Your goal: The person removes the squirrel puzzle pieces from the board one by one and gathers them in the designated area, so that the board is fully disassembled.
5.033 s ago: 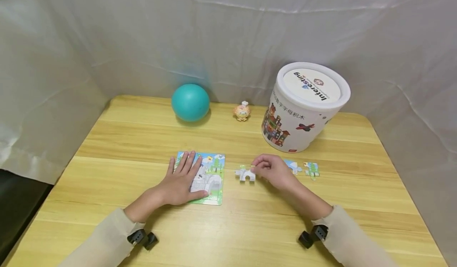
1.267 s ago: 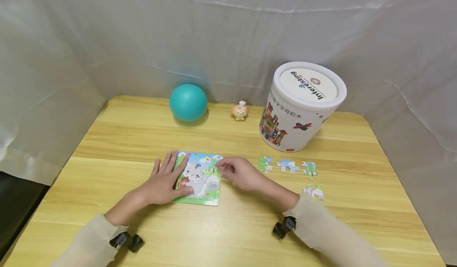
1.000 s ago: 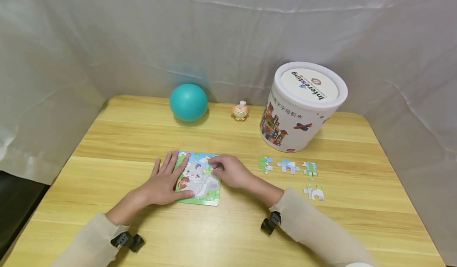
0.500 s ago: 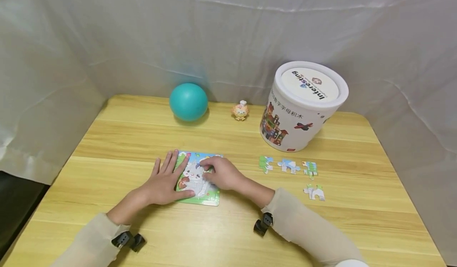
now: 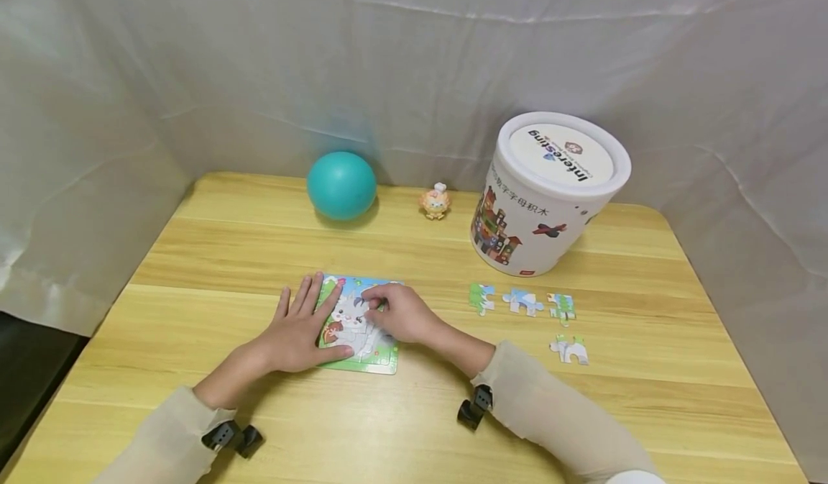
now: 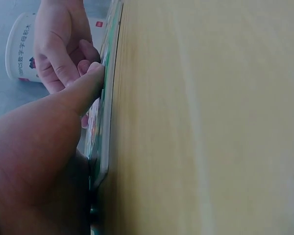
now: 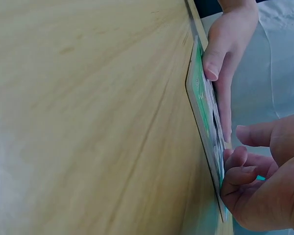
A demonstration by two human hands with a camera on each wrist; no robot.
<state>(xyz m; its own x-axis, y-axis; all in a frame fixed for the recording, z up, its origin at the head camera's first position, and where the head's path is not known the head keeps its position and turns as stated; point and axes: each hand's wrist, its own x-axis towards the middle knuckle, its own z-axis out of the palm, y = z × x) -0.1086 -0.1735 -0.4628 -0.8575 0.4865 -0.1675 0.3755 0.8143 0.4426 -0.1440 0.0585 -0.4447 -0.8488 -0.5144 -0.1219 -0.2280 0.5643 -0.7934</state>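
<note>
A framed jigsaw puzzle (image 5: pixel 362 364) with a grey squirrel picture lies flat on the table. My left hand (image 5: pixel 291 333) rests on its left side, fingers spread and thumb along the lower part. Over the upper right of the puzzle is my right hand (image 5: pixel 404 315), its index finger and thumb at the squirrel's head. The right wrist view shows the right thumb (image 7: pixel 257 134) apart from the bent fingers, which touch the puzzle, with nothing seen between them. Part of the picture is hidden under both hands. Loose jigsaw pieces (image 5: pixel 522 301) lie to the right.
One more jigsaw piece (image 5: pixel 569 349) lies below that row. Behind stand a teal ball (image 5: pixel 341 185), a small chick figurine (image 5: pixel 435 201) and a large white bucket (image 5: pixel 543 203) with a lid. Grey cloth (image 5: pixel 414 60) hangs around the wooden table (image 5: pixel 414 426).
My right hand let go of the piece it held, which now lies at the lower right. It then moved left over the puzzle. My left hand shifted slightly left, uncovering the squirrel.
</note>
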